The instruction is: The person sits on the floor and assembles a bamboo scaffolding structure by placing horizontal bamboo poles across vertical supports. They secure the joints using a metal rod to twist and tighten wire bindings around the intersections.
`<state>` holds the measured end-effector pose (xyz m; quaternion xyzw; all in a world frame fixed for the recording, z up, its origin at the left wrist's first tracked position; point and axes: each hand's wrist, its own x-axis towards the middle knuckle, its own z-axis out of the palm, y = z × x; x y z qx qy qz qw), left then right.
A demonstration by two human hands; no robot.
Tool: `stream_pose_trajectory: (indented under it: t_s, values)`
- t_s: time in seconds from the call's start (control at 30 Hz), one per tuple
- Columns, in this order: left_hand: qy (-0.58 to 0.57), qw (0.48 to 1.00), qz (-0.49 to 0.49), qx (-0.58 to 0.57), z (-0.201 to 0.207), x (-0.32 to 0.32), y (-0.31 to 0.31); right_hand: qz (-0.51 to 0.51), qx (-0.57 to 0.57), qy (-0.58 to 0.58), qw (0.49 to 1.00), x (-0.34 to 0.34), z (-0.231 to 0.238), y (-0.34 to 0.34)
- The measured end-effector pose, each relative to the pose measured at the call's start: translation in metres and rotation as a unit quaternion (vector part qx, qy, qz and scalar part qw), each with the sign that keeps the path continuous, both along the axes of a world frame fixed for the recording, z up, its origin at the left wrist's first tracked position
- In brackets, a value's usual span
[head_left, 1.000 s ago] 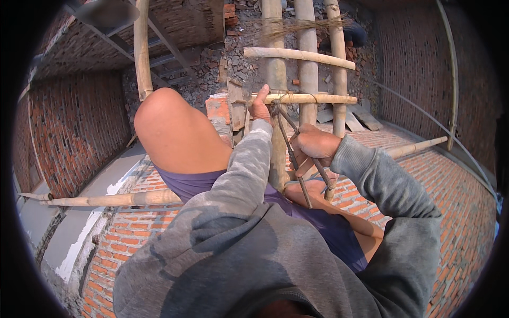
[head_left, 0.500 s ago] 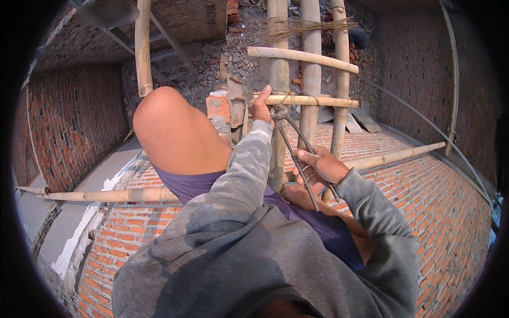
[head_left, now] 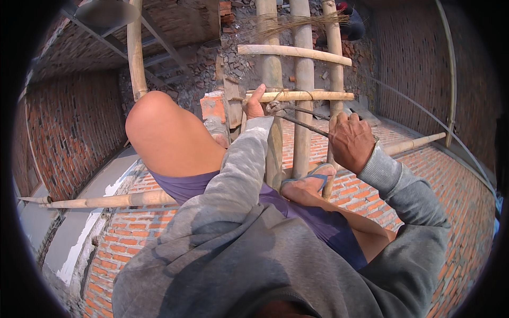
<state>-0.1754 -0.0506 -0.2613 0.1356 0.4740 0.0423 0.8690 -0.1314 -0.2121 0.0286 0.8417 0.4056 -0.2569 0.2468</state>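
Long-handled pincers (head_left: pixel 305 125) reach from my right hand to the lower bamboo crosspiece (head_left: pixel 318 96). My right hand (head_left: pixel 352 139) is closed round their handles, knuckles up. The pincers' jaws are at the crosspiece's left part, over the left bamboo pole (head_left: pixel 272 71); what they bite on is too small to see. Around the left end of that crosspiece my left hand (head_left: pixel 254 103) is wrapped, thumb up, beside the jaws. Thin ties bind the crosspiece to the poles. A second, split bamboo crosspiece (head_left: pixel 294 51) lies farther off.
A bundle of thin brown strands (head_left: pixel 302 22) rests across the poles at the far end. My sandalled foot (head_left: pixel 313 183) is by the poles' near end. Below lie broken bricks and a brick wall (head_left: pixel 138 228). A bamboo pole (head_left: pixel 137 53) stands beside my left knee.
My right hand has moved up and to the right, turning the pincers' handles from pointing toward me to pointing rightward. My left hand keeps its place on the crosspiece.
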Motion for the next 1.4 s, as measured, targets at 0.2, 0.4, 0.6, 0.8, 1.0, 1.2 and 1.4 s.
stream_pose_trajectory:
  t_s: [0.2,0.4,0.6,0.8,1.0,1.2,1.4]
  values:
    - [-0.015,0.998,-0.06,-0.021,-0.019,-0.008,-0.001,0.069,0.032,-0.026,0.997,0.023,-0.002,-0.027]
    - [-0.035,0.992,-0.118,-0.034,-0.03,-0.008,0.009,0.08,0.086,-0.042,0.992,0.028,-0.01,-0.05]
    - [-0.031,0.994,-0.091,-0.059,-0.022,-0.009,0.011,-0.523,0.128,0.42,0.73,-0.006,0.009,-0.023]
    - [-0.023,0.997,-0.071,-0.035,-0.023,-0.01,0.007,-0.522,0.131,0.508,0.673,0.017,0.016,-0.03]
    - [-0.044,0.995,-0.083,-0.043,-0.023,-0.011,0.009,-0.548,0.058,0.508,0.662,0.031,0.008,-0.028]
    - [-0.068,0.989,-0.123,-0.046,-0.02,-0.012,0.011,0.017,0.076,-0.027,0.997,-0.003,0.037,-0.004]
    - [-0.053,0.993,-0.096,-0.04,-0.014,-0.01,0.011,0.077,0.032,-0.023,0.996,0.013,0.018,-0.028]
